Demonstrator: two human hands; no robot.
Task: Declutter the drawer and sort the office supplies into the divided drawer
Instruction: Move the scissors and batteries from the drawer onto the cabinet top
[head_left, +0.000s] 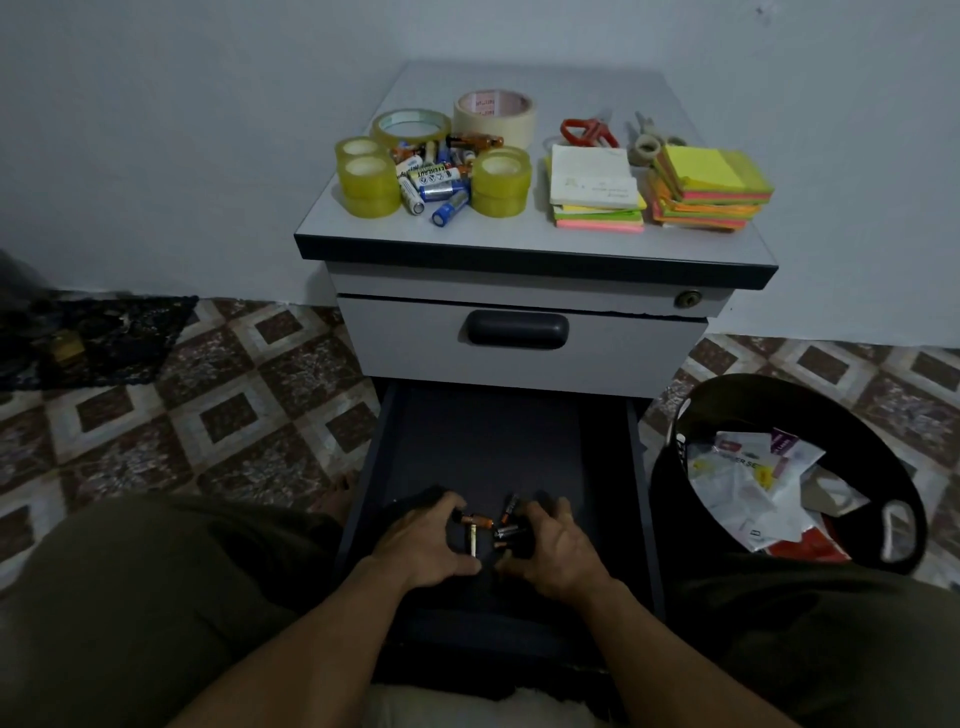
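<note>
**Gathering loose batteries at the front edge of the open drawer**

A pale laminate pedestal cabinet (524, 358) stands against a plain wall on a floor of diamond-patterned tiles (218, 405). Its dark lower drawer (488, 441) is pulled out toward you. The drawer's smooth, flat bottom carries only a cluster of loose batteries (485, 525) near the front edge. Your left hand (421, 543) and right hand (553, 551) flank the cluster, fingers curled round the batteries from either side. On the cabinet top, glossy tape rolls (366, 176) ring a pile of cylindrical cells (434, 179) toward the left edge. Bright sticky-note blocks (711, 187) and scissors (589, 132) lie toward the right edge. Beside the drawer's right wall, a round black bin (769, 405) holds crumpled paper (748, 488).
</note>
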